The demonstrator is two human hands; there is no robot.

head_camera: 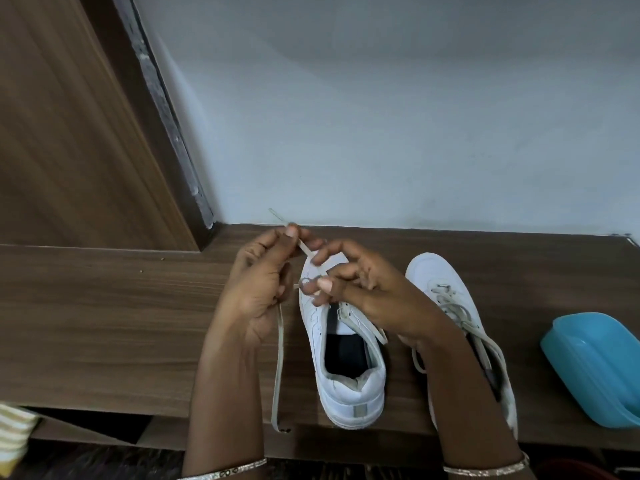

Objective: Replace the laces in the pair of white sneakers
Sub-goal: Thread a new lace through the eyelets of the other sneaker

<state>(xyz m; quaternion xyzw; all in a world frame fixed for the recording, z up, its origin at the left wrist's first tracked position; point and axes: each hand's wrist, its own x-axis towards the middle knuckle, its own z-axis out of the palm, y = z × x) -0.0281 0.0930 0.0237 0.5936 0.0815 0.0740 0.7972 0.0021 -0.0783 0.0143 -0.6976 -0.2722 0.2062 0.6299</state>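
Two white sneakers stand on a brown wooden shelf (104, 323), toes pointing away from me. The left sneaker (346, 368) has almost no lace in its eyelets. My left hand (259, 282) pinches a pale lace (280, 358) near its tip, above the toe; the lace's long tail hangs down past the shelf's front edge. My right hand (349, 285) hovers over the same shoe's front eyelets, its thumb and fingers pinching another part of the lace. The right sneaker (460, 317) keeps its lace, loosened, and my right forearm partly covers it.
A turquoise plastic tub (588, 368) lies on the shelf at the far right. A pale wall rises behind the shelf and a wooden panel (69, 133) stands at the left. Striped cloth (14, 438) shows at the lower left, below the shelf.
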